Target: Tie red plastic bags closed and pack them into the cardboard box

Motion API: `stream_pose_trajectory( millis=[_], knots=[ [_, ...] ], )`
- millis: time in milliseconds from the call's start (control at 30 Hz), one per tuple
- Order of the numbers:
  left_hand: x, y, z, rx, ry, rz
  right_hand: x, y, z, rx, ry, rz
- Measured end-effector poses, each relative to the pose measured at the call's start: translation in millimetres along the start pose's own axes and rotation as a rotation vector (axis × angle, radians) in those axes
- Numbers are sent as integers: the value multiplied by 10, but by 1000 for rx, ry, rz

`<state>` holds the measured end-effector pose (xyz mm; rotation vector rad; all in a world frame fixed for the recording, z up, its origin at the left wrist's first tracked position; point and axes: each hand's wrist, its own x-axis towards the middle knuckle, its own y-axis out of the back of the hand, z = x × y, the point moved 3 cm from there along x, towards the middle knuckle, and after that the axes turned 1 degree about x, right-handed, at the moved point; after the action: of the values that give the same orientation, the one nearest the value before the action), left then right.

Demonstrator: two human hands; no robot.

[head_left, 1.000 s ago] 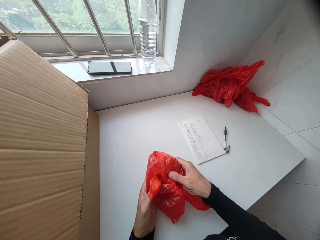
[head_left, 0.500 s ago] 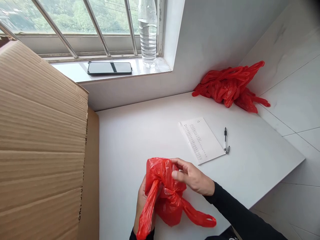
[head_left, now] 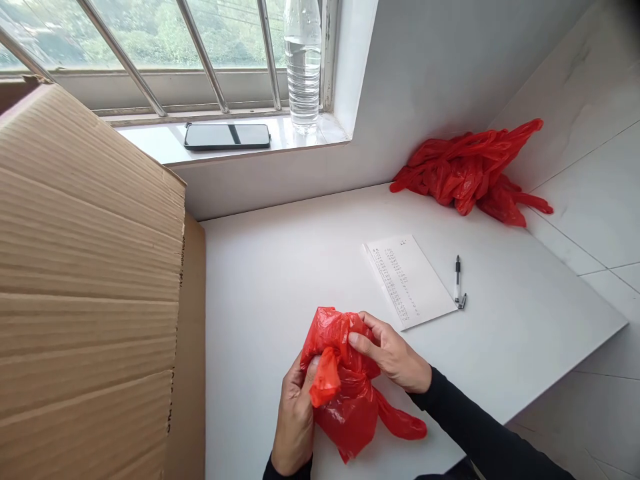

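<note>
Both hands closed on red plastic bag (head_left: 345, 393), held just above the near edge of the white tabletop (head_left: 280, 267). Left hand (head_left: 295, 417) grips a twisted handle strip; right hand (head_left: 393, 353) pinches the bag's upper folds. Cardboard box (head_left: 90, 287) at left; printed sheet (head_left: 407, 280) and pen (head_left: 458, 281) beyond.

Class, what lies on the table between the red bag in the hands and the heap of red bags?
In the head view, a sheet of paper lies between the held red bag and the heap, a pen beside it.
</note>
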<state>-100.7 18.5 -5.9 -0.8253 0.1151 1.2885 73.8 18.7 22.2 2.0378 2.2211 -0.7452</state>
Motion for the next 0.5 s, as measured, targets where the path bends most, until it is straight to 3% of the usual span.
stream_pose_trajectory(
  millis=[200,500],
  knots=[
    [-3,-97,72,63,-2,-2,12,62,17,-25,77,38],
    [-58,-138,184,-78,-23,129,-33,-19,-26,-31,-5,-187]
  ],
)
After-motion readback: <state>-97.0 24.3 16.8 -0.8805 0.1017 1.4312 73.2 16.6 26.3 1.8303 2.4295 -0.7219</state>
